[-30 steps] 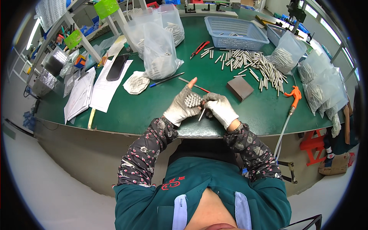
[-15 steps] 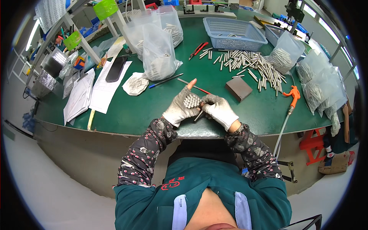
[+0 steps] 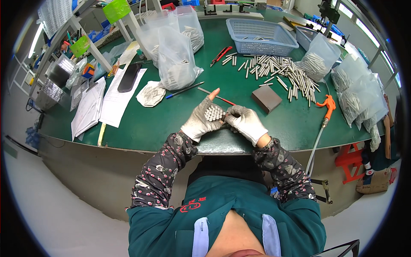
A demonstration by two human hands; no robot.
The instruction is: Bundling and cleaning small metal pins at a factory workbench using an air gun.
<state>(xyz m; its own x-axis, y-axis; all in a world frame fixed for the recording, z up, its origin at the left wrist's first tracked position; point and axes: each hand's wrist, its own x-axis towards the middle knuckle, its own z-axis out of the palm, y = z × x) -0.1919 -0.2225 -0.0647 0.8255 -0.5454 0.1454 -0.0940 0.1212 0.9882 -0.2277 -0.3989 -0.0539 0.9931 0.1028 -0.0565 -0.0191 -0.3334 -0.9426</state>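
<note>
My left hand [image 3: 199, 121], in a white glove with bare fingertips, is wrapped round a bundle of metal pins [image 3: 214, 113], their round ends facing up. Its thumb sticks up and away from the bundle. My right hand [image 3: 245, 123], gloved the same way, has its fingers pinched together against the bundle's right side. Whatever those fingertips hold is hidden. Just beyond the hands lies a thin tool with a red handle [image 3: 225, 101]. A dark rectangular block [image 3: 266, 99] sits to the right, in front of a heap of loose metal pins [image 3: 282, 70].
Behind the heap stands a blue plastic basket [image 3: 262, 46]. Bags of pins [image 3: 176, 70] stand far left, with more bags [image 3: 359, 94] at right. An orange air gun [image 3: 329, 107] lies near the right edge. A phone [image 3: 129, 78], papers [image 3: 87, 107] and a cutter knife [image 3: 221, 56] also lie there.
A single pin that stuck out below my right fingers no longer shows. My right hand has shifted very slightly; my left hand keeps its hold on the bundle.
</note>
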